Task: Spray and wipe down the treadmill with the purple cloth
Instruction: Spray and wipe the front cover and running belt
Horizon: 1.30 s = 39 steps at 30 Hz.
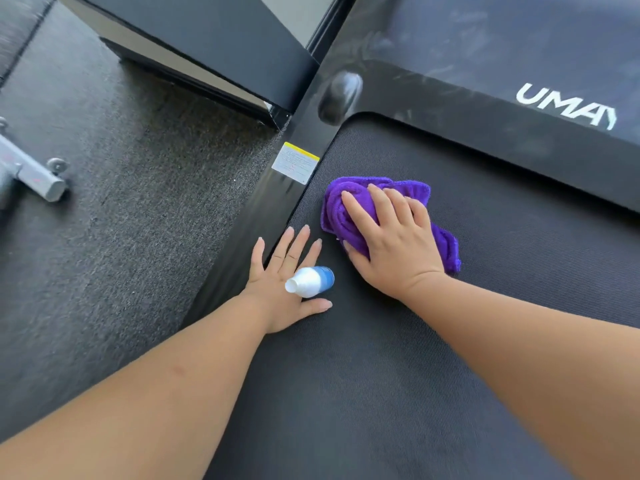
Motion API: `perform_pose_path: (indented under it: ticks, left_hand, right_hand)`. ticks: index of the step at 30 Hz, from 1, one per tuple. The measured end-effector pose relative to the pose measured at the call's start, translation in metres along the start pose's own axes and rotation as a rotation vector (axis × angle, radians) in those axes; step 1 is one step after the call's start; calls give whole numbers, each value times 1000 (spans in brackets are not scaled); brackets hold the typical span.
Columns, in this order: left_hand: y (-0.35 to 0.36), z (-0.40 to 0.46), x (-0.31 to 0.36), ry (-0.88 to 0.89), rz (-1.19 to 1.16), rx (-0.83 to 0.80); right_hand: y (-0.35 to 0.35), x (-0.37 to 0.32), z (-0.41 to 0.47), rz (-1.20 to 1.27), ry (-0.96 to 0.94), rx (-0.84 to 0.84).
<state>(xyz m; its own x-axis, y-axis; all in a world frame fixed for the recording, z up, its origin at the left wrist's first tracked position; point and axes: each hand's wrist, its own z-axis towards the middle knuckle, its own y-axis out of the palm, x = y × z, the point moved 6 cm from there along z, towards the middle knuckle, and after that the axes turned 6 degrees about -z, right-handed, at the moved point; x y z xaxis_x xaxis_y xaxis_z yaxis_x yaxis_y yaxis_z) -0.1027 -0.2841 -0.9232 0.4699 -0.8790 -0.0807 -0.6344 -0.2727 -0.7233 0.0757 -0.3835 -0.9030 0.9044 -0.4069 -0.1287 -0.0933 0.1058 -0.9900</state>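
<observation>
Both my arms reach forward. My left hand (284,282) lies flat, palm down, fingers straight and spread. My right hand (391,244) presses palm down, fingers loosely bent, thumb out.

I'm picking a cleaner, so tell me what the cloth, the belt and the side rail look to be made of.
Purple cloth: soft, fluffy pile, likely microfibre; it bunches in thick folds.
Belt: matte black with a fine woven-looking texture, probably rubberised fabric.
Side rail: smooth, glossy black, seemingly plastic or painted metal; it shows sheen and carries a sticker.
</observation>
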Motion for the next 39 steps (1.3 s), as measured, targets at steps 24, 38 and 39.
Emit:
perform_pose_path:
  ticks: [24, 38, 39]
  left_hand:
    - [6, 5, -3, 79, -39, 151]
    - [9, 6, -9, 136, -103, 326]
    - [8, 5, -9, 143, -123, 340]
  right_hand:
    - [0, -14, 0, 37, 141, -44]
    - [-46, 128, -210, 132, 824, 24]
    - [-49, 136, -229, 150, 898, 8]
